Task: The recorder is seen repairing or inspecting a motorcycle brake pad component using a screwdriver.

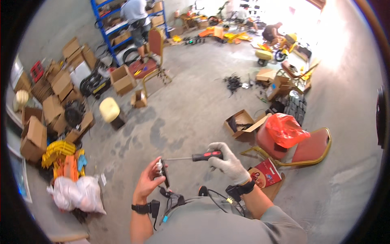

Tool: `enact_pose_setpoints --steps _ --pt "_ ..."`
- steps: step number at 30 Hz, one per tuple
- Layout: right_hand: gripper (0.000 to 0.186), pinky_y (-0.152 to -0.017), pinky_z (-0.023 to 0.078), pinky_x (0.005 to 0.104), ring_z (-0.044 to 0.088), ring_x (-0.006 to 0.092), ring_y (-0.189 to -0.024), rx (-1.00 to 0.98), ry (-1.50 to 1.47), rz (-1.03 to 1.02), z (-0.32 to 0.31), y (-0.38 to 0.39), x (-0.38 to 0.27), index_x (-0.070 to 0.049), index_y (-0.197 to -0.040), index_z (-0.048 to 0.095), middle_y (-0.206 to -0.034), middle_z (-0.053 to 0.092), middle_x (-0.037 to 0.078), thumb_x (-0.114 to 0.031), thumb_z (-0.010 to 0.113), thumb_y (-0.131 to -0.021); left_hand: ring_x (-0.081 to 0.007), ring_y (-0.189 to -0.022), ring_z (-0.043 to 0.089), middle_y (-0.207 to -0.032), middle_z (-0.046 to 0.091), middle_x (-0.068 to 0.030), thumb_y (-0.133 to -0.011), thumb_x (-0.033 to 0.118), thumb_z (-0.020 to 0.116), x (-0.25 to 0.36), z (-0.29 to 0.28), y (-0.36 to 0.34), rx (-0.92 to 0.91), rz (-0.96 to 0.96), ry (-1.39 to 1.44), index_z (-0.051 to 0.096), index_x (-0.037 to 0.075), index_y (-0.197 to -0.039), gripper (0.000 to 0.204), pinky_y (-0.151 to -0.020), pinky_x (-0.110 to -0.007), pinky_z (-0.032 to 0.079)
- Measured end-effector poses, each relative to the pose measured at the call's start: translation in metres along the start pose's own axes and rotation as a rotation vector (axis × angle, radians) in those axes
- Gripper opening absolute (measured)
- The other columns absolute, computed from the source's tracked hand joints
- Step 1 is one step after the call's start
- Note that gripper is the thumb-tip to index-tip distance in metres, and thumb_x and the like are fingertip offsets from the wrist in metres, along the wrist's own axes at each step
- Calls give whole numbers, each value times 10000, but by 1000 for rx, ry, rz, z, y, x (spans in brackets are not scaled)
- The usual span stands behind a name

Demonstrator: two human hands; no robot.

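In front of my body, my left hand [150, 179], bare, grips a small dark flat part [165, 175] with a whitish piece on its upper side; its exact kind is unclear. My right hand [228, 164], in a pale work glove, is wrapped round the black and red handle of a screwdriver [206, 155]. The thin shaft runs leftward, almost level, and its tip meets or nearly meets the upper end of the dark part. Each wrist carries a black strap with a small box. Cables lie across my lap below the hands.
At right stands a red chair [319, 148] with a red plastic bag [286, 131] on it, beside an open carton [240, 122]. Cardboard boxes [34, 138] and white bags [79, 194] line the left. A yellow-topped stool [109, 110] stands ahead. Two people are farther back.
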State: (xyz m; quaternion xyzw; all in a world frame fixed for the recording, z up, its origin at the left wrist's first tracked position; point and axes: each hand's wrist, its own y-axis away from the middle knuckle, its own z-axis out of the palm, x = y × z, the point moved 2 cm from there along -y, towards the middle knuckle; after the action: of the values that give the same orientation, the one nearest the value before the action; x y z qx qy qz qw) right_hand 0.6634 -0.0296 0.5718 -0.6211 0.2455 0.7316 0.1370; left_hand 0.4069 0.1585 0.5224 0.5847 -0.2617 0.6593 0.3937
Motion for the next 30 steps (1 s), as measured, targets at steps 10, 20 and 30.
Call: enact_pose_setpoints --steps 10,20,30 --pt "438 -773 548 284 626 104 -845 -12 23 98 -12 5 16 -27 -1334 481 -1017 621 80 -205 636 -966 -150 -975 628 -1162 674 -91 -800 86 841 -2 6 -13 13 -10 8 492 137 -1478 764 -884 -322 521" --pt "459 -731 532 265 602 89 -836 -78 110 50 -16 14 17 -7 -1354 455 -1072 616 92 -159 624 -956 -229 -1088 659 -1155 683 -110 -802 123 849 -1 3 -11 -54 -31 -70 517 134 -1441 720 -891 -356 531" --pt "529 -743 543 280 597 128 -826 -103 26 90 -19 10 35 13 -1351 430 -1121 586 103 -111 679 -901 -235 -1102 654 -1224 661 -129 -818 64 805 4 6 -8 -83 -80 -120 516 103 -1428 676 -904 -362 541"
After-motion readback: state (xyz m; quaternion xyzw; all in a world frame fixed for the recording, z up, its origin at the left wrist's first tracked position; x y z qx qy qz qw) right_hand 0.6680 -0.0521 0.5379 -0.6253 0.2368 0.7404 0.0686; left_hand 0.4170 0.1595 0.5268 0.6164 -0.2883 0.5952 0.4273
